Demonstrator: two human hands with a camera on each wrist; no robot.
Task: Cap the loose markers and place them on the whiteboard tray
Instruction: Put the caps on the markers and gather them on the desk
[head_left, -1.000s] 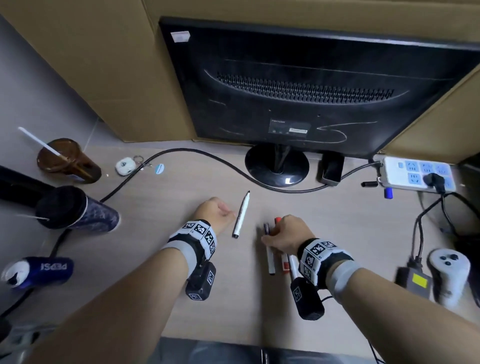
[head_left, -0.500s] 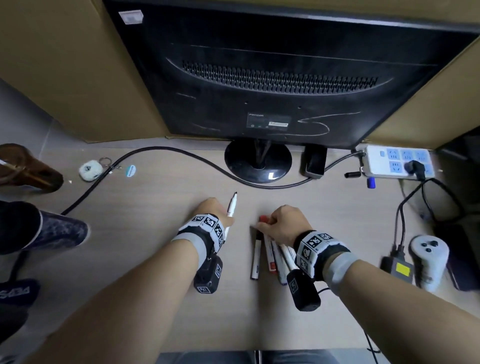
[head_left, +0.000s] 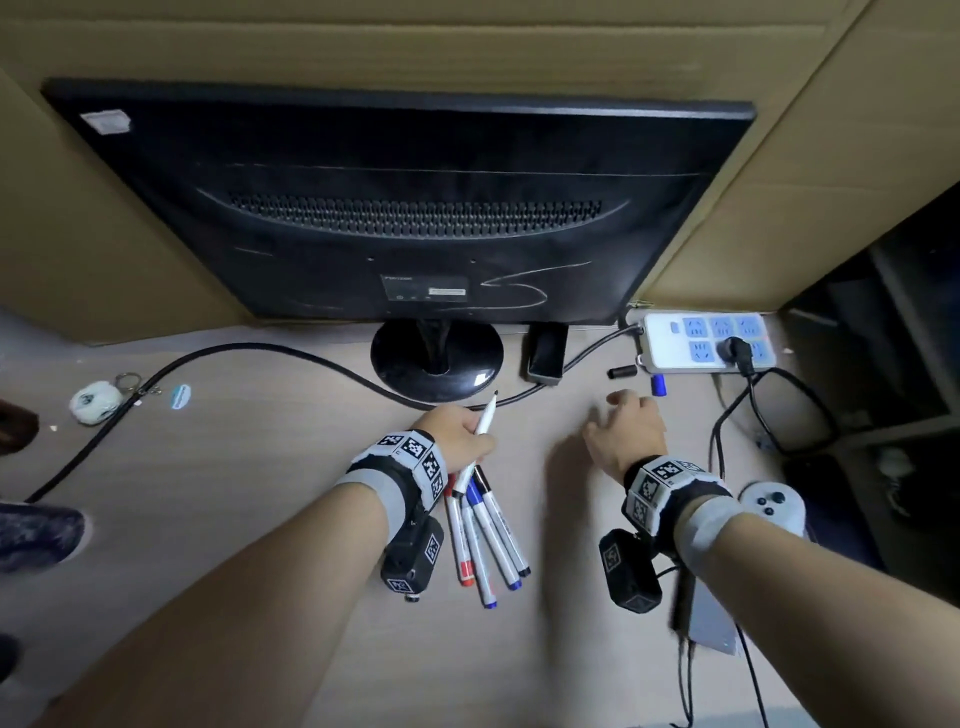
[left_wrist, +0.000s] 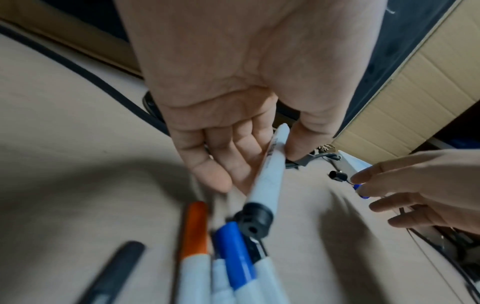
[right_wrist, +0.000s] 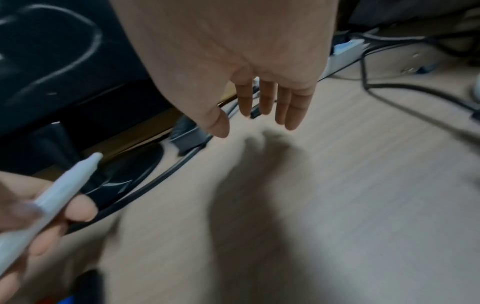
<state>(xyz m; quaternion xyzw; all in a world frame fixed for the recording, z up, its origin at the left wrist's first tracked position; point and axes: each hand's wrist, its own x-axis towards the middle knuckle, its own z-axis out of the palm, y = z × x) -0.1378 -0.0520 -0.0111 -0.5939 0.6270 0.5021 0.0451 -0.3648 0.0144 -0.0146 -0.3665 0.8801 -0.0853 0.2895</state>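
Observation:
My left hand (head_left: 460, 436) pinches a white uncapped marker (head_left: 484, 422) between thumb and fingers, its black tip pointing at the monitor stand. The left wrist view shows the same marker (left_wrist: 267, 174) lying across my fingers. Several capped markers (head_left: 488, 530) with red, blue and black caps lie bundled on the desk just behind that hand. My right hand (head_left: 626, 421) is open with straight fingers, held over the desk a little short of a loose black cap (head_left: 622, 372) and a loose blue cap (head_left: 658, 385). No whiteboard tray is in view.
A black monitor (head_left: 415, 208) on a round stand (head_left: 436, 358) blocks the back of the desk. A white power strip (head_left: 706, 343) and its cables lie at the right, with a grey controller (head_left: 774, 509) nearer me. A thick black cable (head_left: 208, 358) crosses the left side.
My right hand let go of the marker bundle and moved forward and right towards the loose caps. My left hand now grips the white marker and holds it lifted.

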